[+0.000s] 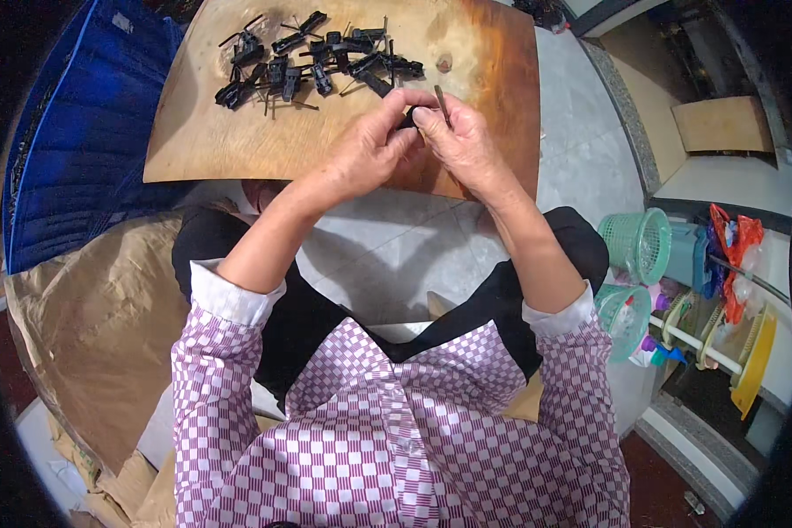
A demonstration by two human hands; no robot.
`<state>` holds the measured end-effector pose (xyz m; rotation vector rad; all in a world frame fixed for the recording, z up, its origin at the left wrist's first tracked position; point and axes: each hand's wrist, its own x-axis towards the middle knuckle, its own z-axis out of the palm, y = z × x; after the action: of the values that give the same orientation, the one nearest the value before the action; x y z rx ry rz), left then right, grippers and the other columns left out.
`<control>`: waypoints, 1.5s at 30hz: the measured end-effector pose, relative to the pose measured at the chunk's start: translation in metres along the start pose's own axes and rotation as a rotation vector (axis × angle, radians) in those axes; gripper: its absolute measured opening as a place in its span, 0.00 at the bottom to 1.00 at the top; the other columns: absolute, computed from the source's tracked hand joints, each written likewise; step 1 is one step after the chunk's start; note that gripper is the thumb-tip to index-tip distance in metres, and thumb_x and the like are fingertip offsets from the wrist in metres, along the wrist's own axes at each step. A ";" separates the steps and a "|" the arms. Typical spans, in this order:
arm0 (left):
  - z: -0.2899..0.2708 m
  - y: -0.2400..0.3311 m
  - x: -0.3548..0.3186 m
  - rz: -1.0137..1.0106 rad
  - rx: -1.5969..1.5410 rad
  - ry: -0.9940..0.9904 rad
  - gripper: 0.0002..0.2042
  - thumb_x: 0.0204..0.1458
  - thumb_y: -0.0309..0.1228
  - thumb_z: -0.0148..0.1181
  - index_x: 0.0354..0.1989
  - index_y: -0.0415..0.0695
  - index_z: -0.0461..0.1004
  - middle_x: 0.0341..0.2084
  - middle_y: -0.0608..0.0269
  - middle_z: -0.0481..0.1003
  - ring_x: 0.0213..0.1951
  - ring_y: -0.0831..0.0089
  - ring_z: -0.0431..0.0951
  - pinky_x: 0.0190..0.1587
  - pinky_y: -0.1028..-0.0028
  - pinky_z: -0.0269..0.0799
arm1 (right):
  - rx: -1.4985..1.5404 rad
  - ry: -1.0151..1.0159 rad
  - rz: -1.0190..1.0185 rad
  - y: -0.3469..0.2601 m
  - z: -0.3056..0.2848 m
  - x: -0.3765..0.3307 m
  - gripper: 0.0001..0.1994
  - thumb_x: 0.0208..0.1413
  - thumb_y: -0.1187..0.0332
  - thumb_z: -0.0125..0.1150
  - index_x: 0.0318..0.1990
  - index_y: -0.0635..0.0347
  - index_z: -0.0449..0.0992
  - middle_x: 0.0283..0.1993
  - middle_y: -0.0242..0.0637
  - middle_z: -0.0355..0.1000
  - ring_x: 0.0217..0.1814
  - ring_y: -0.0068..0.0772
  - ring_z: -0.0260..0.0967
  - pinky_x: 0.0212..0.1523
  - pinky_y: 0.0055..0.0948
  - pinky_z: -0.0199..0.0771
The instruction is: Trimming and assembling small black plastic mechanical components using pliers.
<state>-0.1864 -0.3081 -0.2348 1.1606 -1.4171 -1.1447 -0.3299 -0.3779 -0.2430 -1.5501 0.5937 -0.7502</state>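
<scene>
Both hands meet above the near edge of a wooden board (pixel 211 145). My left hand (pixel 374 145) is closed around a small black plastic part (pixel 407 117), mostly hidden by the fingers. My right hand (pixel 462 145) pinches a thin dark metal tool (pixel 442 104), like a slim blade or rod, that sticks up past the thumb. Its fingers also touch the black part. Beyond the hands, several black plastic pieces (pixel 291 82) with thin rods lie in a loose pile on the board.
A blue ribbed container (pixel 84 123) stands at the left, above brown paper (pixel 106 326). Green baskets (pixel 635 246), a red plastic bag (pixel 737 255) and a yellow object (pixel 751 374) are at the right. My knees sit just below the board's near edge.
</scene>
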 end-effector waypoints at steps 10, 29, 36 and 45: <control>-0.001 0.007 0.001 -0.062 -0.167 0.163 0.16 0.56 0.22 0.43 0.53 0.42 0.59 0.34 0.60 0.71 0.33 0.76 0.73 0.37 0.77 0.71 | 0.368 -0.040 0.504 -0.037 0.007 -0.013 0.17 0.62 0.53 0.40 0.49 0.57 0.60 0.20 0.28 0.60 0.13 0.13 0.48 0.14 0.15 0.50; 0.007 -0.009 0.008 0.076 0.003 0.214 0.16 0.55 0.22 0.46 0.52 0.41 0.63 0.35 0.58 0.71 0.36 0.75 0.71 0.39 0.76 0.69 | 0.343 -0.039 0.523 -0.036 0.012 -0.012 0.13 0.63 0.58 0.38 0.48 0.55 0.57 0.17 0.25 0.56 0.11 0.13 0.46 0.11 0.15 0.48; 0.010 -0.012 0.003 0.119 0.325 0.276 0.16 0.54 0.21 0.47 0.52 0.43 0.64 0.33 0.56 0.74 0.31 0.72 0.74 0.35 0.74 0.70 | 0.441 -0.088 0.608 -0.027 0.009 -0.012 0.09 0.63 0.59 0.38 0.44 0.52 0.57 0.16 0.22 0.53 0.12 0.13 0.46 0.11 0.16 0.47; -0.027 0.003 0.002 -0.037 0.033 0.332 0.18 0.55 0.21 0.44 0.56 0.46 0.60 0.33 0.57 0.73 0.33 0.73 0.76 0.35 0.78 0.72 | -0.109 -0.092 0.259 0.002 -0.010 0.018 0.13 0.60 0.57 0.47 0.46 0.53 0.64 0.17 0.23 0.57 0.13 0.15 0.52 0.13 0.20 0.55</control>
<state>-0.1605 -0.3127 -0.2280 1.3353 -1.1663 -0.9056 -0.3258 -0.3978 -0.2419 -1.5611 0.7595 -0.4541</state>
